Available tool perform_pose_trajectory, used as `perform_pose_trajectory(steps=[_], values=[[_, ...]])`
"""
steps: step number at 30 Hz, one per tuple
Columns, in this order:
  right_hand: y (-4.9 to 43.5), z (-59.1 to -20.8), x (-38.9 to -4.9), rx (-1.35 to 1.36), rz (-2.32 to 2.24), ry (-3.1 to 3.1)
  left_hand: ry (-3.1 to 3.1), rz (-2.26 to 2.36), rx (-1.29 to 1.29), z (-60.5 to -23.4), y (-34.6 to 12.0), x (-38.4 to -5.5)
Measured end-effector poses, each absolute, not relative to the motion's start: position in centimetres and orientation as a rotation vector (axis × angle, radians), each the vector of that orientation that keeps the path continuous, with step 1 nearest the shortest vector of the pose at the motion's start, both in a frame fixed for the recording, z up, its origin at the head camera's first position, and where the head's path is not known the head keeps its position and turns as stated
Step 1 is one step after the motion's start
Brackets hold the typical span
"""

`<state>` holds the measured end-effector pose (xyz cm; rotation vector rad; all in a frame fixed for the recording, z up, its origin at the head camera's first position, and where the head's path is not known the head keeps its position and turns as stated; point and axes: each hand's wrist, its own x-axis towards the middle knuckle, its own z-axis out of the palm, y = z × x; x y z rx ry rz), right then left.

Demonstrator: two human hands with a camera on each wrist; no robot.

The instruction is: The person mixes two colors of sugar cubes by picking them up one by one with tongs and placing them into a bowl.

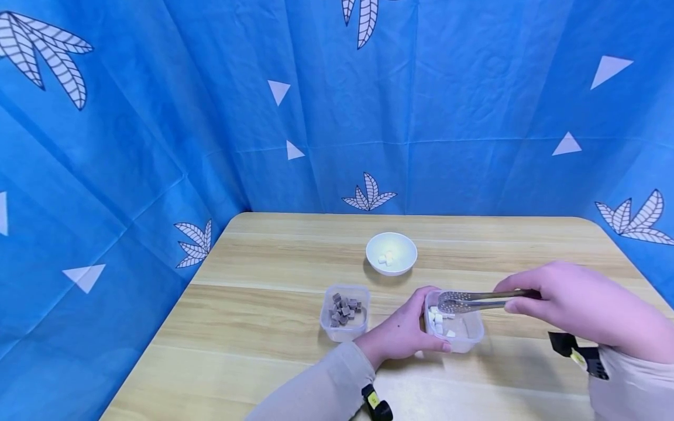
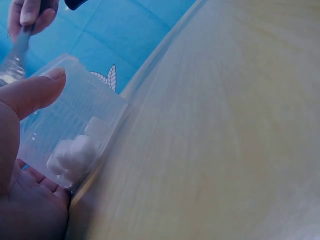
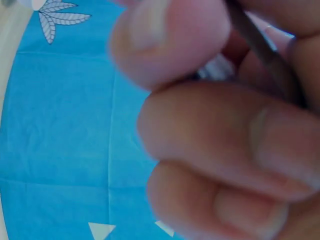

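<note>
Right hand [image 1: 574, 304] grips one pair of tongs [image 1: 474, 296] over a clear box [image 1: 466, 345] of white cubes [image 1: 439, 318] on the table [image 1: 253, 333], and the left hand [image 1: 400, 330] holds that box by its sides. It looks like the picking-up step, so the next move calls for a soft squeeze on one cube. I can't tell if the tongs touch any. I count two boxes and one bowl [image 1: 404, 251] with maybe three white bits [image 1: 387, 258]. The brown cubes [image 1: 344, 311] in the other box [image 1: 344, 335] are too piled up to count, and so are the white cubes.
</note>
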<state>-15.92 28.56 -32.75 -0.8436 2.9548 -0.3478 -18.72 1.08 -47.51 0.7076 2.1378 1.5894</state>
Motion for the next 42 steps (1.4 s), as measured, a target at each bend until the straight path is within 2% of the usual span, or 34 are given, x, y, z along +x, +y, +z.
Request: perform_pose_trajectory(steps=[10,25,33,42], values=[[27.8,-32.6,-16.5,-0.997,-0.469,3.172,2.16,1.582,0.683,-47.5,1.2,-18.7],[25.4,-37.7,-21.2,-0.882,-0.692,3.235,2.14,1.579,0.733,-47.6,1.0,-18.8],[24.8,-38.2,-21.3,-0.853,-0.672,3.208,2.115,1.6,0.749,-47.6,1.0,-18.8],[25.8,-36.8,-20.4,-0.9,-0.678,3.184,2.136,1.589,0.726,-47.5,1.0,-18.6]])
